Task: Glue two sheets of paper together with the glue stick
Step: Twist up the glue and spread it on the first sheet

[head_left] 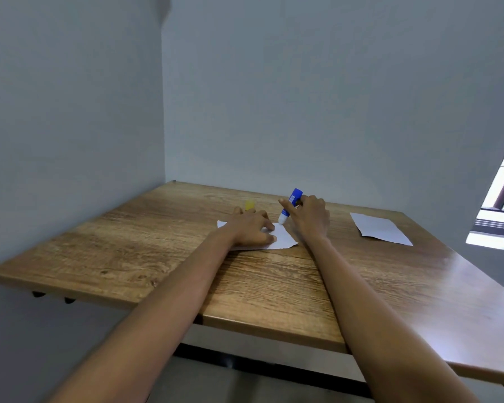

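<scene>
Wooden table (274,286) under both arms; second paper sheet (380,232) well off to the right of the right hand; left hand (252,229) flat, fingers straight, pressing the first paper sheet (282,241); right hand (310,216) gripping the tilted blue glue stick (290,207), white tip touching that sheet; small yellow cap (249,205) just beyond the left hand

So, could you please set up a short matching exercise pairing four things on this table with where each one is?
Things:
1. glue stick
2. yellow cap
3. near sheet of paper
4. second sheet of paper

Places:
A. lying alone toward the table's right side
B. flat under the left hand
C. gripped in the right hand, tip down on paper
D. standing just beyond the left hand's fingers

Pairs: 1-C, 2-D, 3-B, 4-A
</scene>
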`<control>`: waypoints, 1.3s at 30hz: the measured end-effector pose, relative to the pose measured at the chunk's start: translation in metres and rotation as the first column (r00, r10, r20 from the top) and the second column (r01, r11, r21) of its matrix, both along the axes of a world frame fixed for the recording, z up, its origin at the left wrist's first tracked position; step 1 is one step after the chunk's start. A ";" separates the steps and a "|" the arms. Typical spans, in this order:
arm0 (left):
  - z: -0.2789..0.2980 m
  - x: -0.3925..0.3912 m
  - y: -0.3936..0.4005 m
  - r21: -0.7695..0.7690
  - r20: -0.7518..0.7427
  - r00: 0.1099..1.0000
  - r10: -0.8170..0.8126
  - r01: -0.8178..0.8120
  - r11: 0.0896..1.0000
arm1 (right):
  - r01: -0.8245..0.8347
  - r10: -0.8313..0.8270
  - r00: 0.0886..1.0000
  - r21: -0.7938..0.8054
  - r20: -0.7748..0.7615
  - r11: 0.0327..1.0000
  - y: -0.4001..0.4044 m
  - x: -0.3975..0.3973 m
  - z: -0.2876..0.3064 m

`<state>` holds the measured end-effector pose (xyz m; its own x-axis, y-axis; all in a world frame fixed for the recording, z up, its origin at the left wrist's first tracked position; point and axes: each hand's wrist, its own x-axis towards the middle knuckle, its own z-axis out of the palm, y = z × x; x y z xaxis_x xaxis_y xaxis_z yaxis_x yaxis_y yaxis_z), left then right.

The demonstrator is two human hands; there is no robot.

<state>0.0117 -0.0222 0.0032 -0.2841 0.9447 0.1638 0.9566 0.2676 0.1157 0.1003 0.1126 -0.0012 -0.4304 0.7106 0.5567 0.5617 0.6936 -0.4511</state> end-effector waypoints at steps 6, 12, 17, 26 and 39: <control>-0.001 0.000 -0.001 0.010 -0.003 1.000 -0.012 0.012 1.000 | 0.000 -0.008 0.994 0.073 0.105 0.997 -0.004 0.001 0.001; -0.002 0.000 0.000 0.015 0.001 1.000 -0.013 0.013 1.000 | 0.011 -0.026 0.990 0.105 0.138 0.994 -0.004 0.001 0.000; -0.003 -0.002 0.000 0.022 -0.009 1.000 -0.010 0.010 1.000 | 0.000 -0.017 0.987 0.106 0.157 0.994 -0.003 0.003 0.000; -0.002 -0.001 -0.001 0.006 -0.093 0.995 0.047 -0.047 0.999 | -0.018 -0.012 0.977 0.139 0.215 0.990 -0.004 0.004 0.000; -0.003 -0.006 -0.004 -0.006 -0.186 0.957 0.223 -0.228 0.974 | -0.065 0.049 0.984 0.093 0.170 0.994 -0.015 0.011 0.003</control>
<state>0.0057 -0.0262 0.0003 -0.4574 0.8646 0.2080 0.8753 0.4790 -0.0663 0.1111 0.0972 0.0019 -0.5614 0.6278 0.5393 0.5814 0.7629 -0.2828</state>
